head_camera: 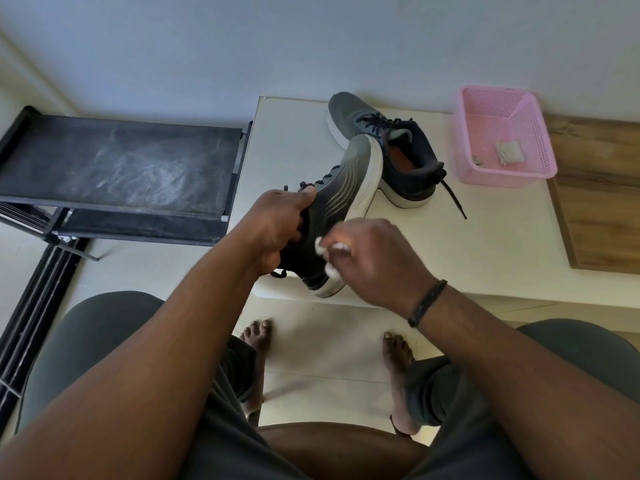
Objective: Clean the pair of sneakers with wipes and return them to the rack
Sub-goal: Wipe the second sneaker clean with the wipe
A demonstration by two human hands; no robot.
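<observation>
Above the white table (298, 133), sneaker (332, 202) in left hand (277, 223), wipe (329, 251) in right hand (374, 258).

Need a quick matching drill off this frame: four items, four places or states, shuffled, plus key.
Items:
1. Held sneaker
2. Second sneaker
3. White wipe
4. Pink basket

Places or states:
A. Stands on the white table, laces trailing
B. Bunched in the right hand's fingers, against the shoe's heel side
C. At the table's far right corner, a used wipe inside
D. Gripped at the collar by the left hand, tipped on its side

Pairs: 1-D, 2-A, 3-B, 4-C

The left hand holds the shoe; the right hand wipes.
</observation>
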